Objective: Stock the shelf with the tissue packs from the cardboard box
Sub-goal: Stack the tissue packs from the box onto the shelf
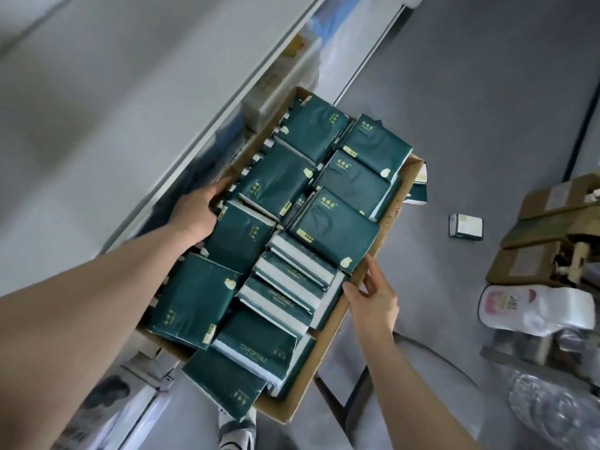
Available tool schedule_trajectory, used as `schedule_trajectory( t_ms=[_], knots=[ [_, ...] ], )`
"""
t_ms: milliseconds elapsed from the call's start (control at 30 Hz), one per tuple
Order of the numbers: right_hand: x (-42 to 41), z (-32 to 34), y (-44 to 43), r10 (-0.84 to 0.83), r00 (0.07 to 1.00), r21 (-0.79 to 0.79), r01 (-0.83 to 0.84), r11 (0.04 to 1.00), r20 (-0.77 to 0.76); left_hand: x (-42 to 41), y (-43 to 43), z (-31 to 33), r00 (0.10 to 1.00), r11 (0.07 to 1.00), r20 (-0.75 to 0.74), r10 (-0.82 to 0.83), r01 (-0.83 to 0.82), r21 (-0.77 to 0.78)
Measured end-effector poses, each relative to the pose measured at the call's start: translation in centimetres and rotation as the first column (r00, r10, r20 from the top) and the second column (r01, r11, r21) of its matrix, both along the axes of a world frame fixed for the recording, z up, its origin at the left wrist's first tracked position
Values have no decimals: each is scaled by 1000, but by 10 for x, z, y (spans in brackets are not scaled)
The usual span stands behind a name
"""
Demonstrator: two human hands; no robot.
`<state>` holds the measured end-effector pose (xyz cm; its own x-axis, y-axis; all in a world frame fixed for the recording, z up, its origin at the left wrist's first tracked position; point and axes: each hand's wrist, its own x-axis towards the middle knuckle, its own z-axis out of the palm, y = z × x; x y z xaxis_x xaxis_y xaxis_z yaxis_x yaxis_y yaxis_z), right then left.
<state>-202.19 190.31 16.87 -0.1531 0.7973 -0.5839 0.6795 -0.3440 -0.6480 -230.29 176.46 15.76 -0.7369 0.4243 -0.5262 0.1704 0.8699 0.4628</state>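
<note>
brown cartons (548,222), wrapped toilet rolls (535,306), grey floor (470,108)

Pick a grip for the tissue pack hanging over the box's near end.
Pinch the tissue pack by its free near end, from the near side, thumb on top. That end juts past the box rim; other packs crowd its far end.
</note>
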Motion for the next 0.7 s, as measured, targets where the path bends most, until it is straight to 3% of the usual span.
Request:
schedule_trajectory(
  t_ms=[133, 433, 700],
  knots=[
    [2, 14, 6, 84, 996, -24, -84, 996, 8, 12, -2, 14, 993, 988, 18, 116, -117, 105],
    [2, 97, 24, 204, 979, 192, -198, 961, -13, 72, -16, 74, 970, 863, 90, 227, -243, 443],
    [-49, 150, 44, 490, 869, 345, -441, 829, -67, 111, -10, 136, 985, 818, 19, 172, -154, 555]
  ],
)
